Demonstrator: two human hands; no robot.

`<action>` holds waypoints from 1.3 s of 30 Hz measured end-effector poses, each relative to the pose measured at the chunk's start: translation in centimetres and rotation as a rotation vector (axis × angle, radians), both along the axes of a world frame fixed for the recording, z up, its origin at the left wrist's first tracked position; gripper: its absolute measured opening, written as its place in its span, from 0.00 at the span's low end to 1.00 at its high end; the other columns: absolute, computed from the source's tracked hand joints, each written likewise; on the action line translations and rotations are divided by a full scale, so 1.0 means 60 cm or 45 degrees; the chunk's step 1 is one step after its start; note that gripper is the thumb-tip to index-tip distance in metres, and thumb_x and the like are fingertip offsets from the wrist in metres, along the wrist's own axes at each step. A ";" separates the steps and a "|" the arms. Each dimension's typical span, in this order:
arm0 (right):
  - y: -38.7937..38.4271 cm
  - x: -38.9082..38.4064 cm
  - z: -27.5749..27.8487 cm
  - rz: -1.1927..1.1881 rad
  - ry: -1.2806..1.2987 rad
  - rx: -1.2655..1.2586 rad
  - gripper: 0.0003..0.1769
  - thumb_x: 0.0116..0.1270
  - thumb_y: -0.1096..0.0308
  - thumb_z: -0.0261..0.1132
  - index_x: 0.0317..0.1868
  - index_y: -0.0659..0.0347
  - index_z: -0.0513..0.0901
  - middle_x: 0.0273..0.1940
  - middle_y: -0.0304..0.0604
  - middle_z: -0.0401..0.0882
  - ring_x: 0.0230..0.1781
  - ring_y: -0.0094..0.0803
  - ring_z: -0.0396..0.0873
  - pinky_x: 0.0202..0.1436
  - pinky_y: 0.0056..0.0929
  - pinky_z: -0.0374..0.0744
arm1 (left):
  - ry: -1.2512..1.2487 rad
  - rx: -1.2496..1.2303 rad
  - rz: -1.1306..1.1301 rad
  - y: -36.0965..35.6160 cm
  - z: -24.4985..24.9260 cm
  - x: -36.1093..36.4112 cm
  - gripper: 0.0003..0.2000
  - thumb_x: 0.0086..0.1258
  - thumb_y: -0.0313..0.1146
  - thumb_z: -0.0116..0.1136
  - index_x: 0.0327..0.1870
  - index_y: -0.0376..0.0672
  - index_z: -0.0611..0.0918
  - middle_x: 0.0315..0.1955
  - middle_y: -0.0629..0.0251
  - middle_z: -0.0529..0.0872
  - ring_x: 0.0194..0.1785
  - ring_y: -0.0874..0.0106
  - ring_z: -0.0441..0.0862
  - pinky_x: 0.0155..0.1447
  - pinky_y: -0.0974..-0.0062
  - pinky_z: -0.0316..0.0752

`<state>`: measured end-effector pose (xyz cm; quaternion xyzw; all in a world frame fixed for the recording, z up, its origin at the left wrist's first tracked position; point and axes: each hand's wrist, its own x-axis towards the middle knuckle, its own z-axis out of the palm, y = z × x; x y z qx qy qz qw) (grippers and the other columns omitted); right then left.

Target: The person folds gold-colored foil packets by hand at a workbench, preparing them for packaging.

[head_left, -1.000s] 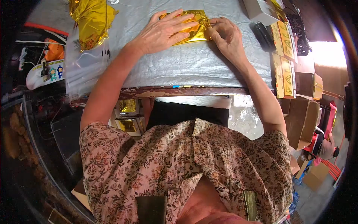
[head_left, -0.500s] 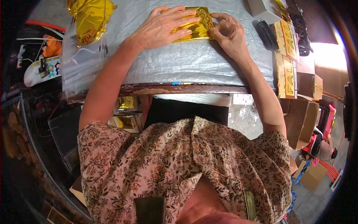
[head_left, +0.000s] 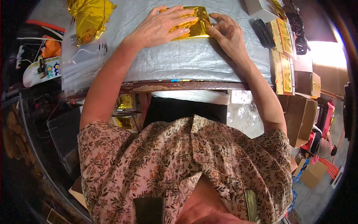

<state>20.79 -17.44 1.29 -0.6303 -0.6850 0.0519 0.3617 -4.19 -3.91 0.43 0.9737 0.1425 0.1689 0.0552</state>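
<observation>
A shiny gold foil-wrapped flat packet [head_left: 200, 27] lies on the silvery sheet covering the table [head_left: 179, 61]. My left hand [head_left: 161, 29] rests flat across its left part, with fingers stretched out and a little apart. At the packet's right edge is my right hand [head_left: 230, 34], its thumb and index finger pinched together on the foil edge. The exact grip of those fingertips is partly hidden. The left side of the packet is covered by my left hand.
Crumpled gold foil [head_left: 93, 18] and clear plastic [head_left: 80, 61] lie at the left. A black case [head_left: 263, 33], a white box [head_left: 260, 9] and yellow printed boxes [head_left: 282, 69] stand at the right. Beyond them are cardboard boxes [head_left: 302, 123] and another person [head_left: 325, 145].
My right hand has shifted slightly left along with the packet's right edge. The foil there looks smoother, with less patterning visible. My left hand stays nearly in place.
</observation>
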 end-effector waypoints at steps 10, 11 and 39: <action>-0.003 0.006 0.011 0.101 0.208 -0.070 0.09 0.69 0.64 0.75 0.40 0.61 0.91 0.60 0.51 0.86 0.65 0.40 0.79 0.73 0.42 0.69 | -0.343 -0.349 -0.091 -0.002 0.034 0.000 0.39 0.73 0.51 0.68 0.83 0.58 0.65 0.81 0.59 0.67 0.81 0.56 0.66 0.82 0.53 0.61; -0.007 0.003 0.018 0.157 0.300 -0.080 0.08 0.68 0.65 0.76 0.41 0.60 0.92 0.60 0.50 0.87 0.67 0.40 0.78 0.74 0.42 0.69 | -0.344 -0.347 -0.089 -0.004 0.038 -0.003 0.39 0.73 0.51 0.68 0.83 0.58 0.65 0.81 0.59 0.67 0.81 0.56 0.66 0.82 0.53 0.61; -0.070 0.018 0.028 0.392 -0.245 -0.076 0.15 0.69 0.60 0.73 0.53 0.55 0.89 0.61 0.31 0.88 0.78 0.45 0.68 0.84 0.59 0.46 | -0.431 -0.422 -0.081 -0.062 0.041 -0.085 0.15 0.56 0.20 0.72 0.43 0.43 0.83 0.61 0.62 0.84 0.59 0.60 0.86 0.64 0.64 0.81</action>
